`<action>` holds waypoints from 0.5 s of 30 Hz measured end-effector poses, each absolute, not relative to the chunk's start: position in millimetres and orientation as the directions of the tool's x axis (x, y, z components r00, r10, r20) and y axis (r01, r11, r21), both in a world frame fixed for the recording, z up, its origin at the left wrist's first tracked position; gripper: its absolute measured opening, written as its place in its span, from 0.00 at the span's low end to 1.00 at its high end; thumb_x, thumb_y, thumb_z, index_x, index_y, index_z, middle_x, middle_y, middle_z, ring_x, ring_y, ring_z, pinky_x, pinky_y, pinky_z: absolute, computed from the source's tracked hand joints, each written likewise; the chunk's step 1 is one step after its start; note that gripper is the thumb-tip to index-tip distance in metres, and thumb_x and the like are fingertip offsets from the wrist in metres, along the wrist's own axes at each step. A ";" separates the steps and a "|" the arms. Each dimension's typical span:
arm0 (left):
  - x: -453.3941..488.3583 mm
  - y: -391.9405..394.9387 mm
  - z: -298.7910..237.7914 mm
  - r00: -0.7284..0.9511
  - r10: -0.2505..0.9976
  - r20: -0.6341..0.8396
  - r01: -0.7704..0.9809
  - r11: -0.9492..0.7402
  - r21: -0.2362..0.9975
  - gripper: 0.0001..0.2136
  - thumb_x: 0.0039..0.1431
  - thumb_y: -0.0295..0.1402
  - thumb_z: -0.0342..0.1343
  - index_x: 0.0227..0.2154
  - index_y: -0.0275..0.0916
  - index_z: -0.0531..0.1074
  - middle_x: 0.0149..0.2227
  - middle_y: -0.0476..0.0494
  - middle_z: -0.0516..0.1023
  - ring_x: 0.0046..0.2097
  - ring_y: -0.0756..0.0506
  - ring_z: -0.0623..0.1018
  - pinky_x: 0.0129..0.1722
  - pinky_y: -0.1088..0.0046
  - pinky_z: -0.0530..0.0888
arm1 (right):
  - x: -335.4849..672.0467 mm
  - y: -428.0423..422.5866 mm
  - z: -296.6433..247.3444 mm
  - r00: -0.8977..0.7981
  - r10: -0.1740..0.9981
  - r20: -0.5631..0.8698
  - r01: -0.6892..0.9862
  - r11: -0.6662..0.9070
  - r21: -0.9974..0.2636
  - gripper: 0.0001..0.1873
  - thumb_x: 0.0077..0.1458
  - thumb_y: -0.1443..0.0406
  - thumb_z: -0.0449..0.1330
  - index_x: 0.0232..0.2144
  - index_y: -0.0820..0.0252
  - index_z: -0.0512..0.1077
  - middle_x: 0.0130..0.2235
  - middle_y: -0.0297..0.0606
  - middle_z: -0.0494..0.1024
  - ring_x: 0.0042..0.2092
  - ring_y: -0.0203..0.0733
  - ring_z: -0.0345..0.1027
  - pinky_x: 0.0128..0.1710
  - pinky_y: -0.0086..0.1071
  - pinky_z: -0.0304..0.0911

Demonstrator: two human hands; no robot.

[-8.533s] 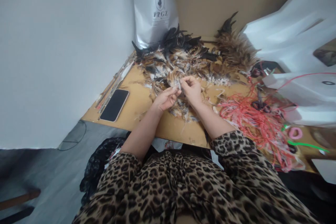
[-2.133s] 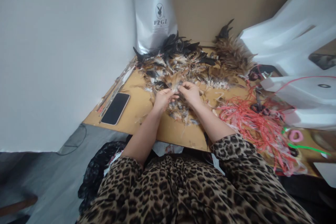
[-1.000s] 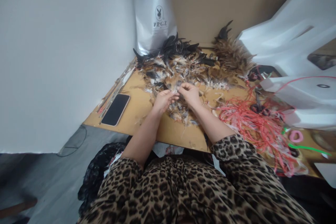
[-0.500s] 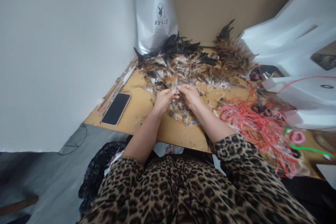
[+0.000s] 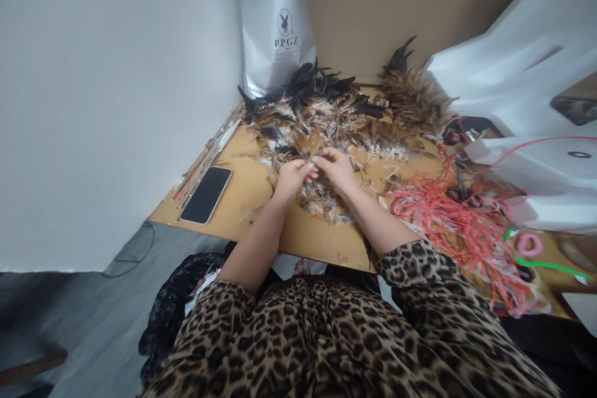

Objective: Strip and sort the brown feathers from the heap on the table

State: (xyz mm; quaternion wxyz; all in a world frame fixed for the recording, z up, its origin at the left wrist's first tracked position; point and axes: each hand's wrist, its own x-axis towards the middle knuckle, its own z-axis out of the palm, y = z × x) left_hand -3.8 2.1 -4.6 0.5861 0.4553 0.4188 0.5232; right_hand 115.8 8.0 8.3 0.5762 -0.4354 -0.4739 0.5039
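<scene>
My left hand (image 5: 291,179) is closed in a pinch on a small bunch of brown feathers (image 5: 310,143), which fans upward from the fingers. Against it, my right hand (image 5: 337,169) pinches at the base of the same bunch, with thumb and fingertips touching those of the left. The quill ends are too small and covered to make out. Behind and around both hands spreads a heap of loose brown, white and black feathers (image 5: 326,115). More small feathers (image 5: 319,199) lie under my wrists on the yellowish table (image 5: 321,239).
A phone (image 5: 206,195) lies at the table's left. Red plastic strips (image 5: 448,211) pile up at the right, with scissors (image 5: 461,189) on them. Farther back are a bundle of brown feathers (image 5: 413,96), a silver bag (image 5: 275,25) and a white plastic bag (image 5: 508,68).
Both hands stay almost in place. The right fingers have shifted slightly and closed in on the left fingertips, at the base of the feathers.
</scene>
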 end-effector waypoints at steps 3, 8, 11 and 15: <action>-3.2 0.8 -1.9 0.114 0.993 -0.015 -0.177 0.035 0.984 0.09 0.46 0.35 0.59 0.22 0.33 0.71 0.21 0.44 0.75 0.24 0.51 0.74 0.22 0.78 0.66 | 119.2 6.8 11.9 -0.038 0.992 0.118 -0.128 0.112 -0.985 0.13 0.36 0.57 0.66 0.21 0.60 0.69 0.22 0.29 0.70 0.24 0.32 0.60 0.27 0.28 0.57; -1.4 -2.4 1.7 0.160 0.987 0.009 -0.164 0.018 0.986 0.10 0.45 0.37 0.59 0.23 0.33 0.72 0.27 0.41 0.78 0.25 0.50 0.76 0.20 0.78 0.67 | 121.6 5.7 14.2 -0.040 0.996 0.084 -0.173 0.076 -0.982 0.13 0.35 0.58 0.67 0.18 0.61 0.70 0.19 0.30 0.69 0.22 0.30 0.58 0.24 0.27 0.54; -0.5 -3.2 1.2 0.160 0.986 0.040 -0.181 -0.011 0.983 0.11 0.46 0.38 0.59 0.24 0.33 0.72 0.29 0.41 0.78 0.23 0.51 0.75 0.20 0.78 0.67 | 120.8 5.6 12.9 -0.039 0.997 0.068 -0.231 0.057 -0.971 0.15 0.34 0.57 0.67 0.17 0.62 0.69 0.19 0.29 0.69 0.22 0.30 0.58 0.23 0.26 0.54; -0.4 -2.1 -2.6 0.166 0.985 0.052 -0.191 -0.020 0.981 0.12 0.45 0.40 0.59 0.24 0.33 0.72 0.29 0.41 0.78 0.24 0.51 0.75 0.20 0.79 0.67 | 118.7 6.1 8.8 -0.068 0.995 0.073 -0.251 0.054 -0.967 0.16 0.35 0.55 0.66 0.18 0.61 0.68 0.18 0.28 0.67 0.21 0.29 0.57 0.22 0.26 0.55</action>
